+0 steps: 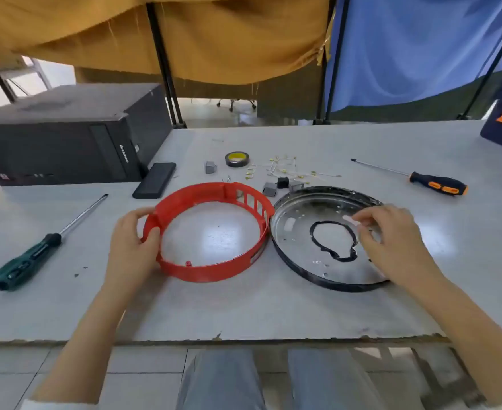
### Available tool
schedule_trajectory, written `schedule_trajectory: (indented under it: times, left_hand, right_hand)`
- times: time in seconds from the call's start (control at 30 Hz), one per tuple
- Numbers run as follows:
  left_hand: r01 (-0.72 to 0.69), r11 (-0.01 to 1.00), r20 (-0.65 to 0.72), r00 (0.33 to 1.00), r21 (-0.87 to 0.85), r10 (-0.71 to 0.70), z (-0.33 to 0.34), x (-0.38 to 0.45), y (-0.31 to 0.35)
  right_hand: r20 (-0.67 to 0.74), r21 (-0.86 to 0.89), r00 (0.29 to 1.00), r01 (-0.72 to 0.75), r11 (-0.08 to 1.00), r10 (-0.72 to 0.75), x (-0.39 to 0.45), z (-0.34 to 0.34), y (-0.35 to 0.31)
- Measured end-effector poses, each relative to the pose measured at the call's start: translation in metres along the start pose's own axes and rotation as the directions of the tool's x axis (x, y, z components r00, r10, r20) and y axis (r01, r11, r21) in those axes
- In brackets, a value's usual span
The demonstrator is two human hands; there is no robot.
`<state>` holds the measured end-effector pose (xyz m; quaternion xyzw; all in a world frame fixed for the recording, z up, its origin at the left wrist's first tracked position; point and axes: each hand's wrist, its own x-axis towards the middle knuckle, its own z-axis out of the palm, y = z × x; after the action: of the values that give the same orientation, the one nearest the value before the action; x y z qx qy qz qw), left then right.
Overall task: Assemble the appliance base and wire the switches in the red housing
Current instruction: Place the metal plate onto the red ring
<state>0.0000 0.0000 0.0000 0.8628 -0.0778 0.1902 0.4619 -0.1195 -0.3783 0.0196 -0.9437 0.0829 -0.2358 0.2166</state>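
A red ring-shaped housing with a slotted section lies flat on the table. My left hand grips its left rim. To its right sits a round metal base plate with a black rim and a loop of black gasket lying inside. My right hand hovers over the plate's right side, pinching a small pale, blurred piece in its fingertips. Several small grey and black switches and loose wires with yellow terminals lie behind the two parts.
A green-handled screwdriver lies at left, an orange-and-black one at right. A roll of tape, a black flat box and a computer tower stand behind. The table's front edge is near my knees.
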Motion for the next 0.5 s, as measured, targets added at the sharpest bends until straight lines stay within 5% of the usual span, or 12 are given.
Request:
schedule_trajectory:
  times: [0.13, 0.27, 0.5]
  left_hand:
    - [0.331, 0.931, 0.103, 0.943, -0.158, -0.317, 0.002, 0.024, -0.004]
    - [0.495, 0.805, 0.184, 0.869, -0.328, -0.459, 0.004, 0.043, -0.008]
    - [0.488, 0.792, 0.189, 0.873, -0.366, -0.45, 0.011, 0.044, -0.012]
  right_hand:
    - [-0.052, -0.088, 0.981, -0.193, 0.977, 0.189, 0.021, 0.006, 0.018]
    - [-0.077, -0.075, 0.948, -0.315, 0.946, 0.31, 0.03, 0.01, 0.03]
    - [-0.056, 0.023, 0.907, -0.416, 0.909, 0.417, 0.033, 0.001, 0.049]
